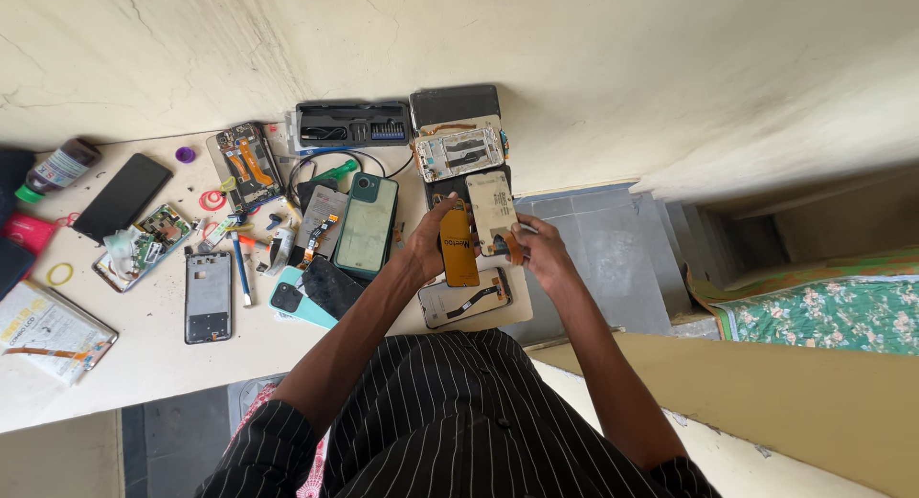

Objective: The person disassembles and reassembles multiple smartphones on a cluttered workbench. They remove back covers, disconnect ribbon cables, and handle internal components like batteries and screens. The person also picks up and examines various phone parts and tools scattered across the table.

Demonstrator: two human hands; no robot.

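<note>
Holding phone screen [492, 212] above worktop [153, 350] edge: right hand [544, 252] fingers pinch its side, left hand [428, 245] fingers grip yellow panel [458, 245] alongside (ribbon cable dangling). Risk, judged: loose grip lets screen slip and crack on floor.

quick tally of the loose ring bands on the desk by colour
purple ring: 1
pink rings: 2
yellow ring: 1
total: 4, all left of the hands; a red loop by the bottle is too unclear to count
</note>
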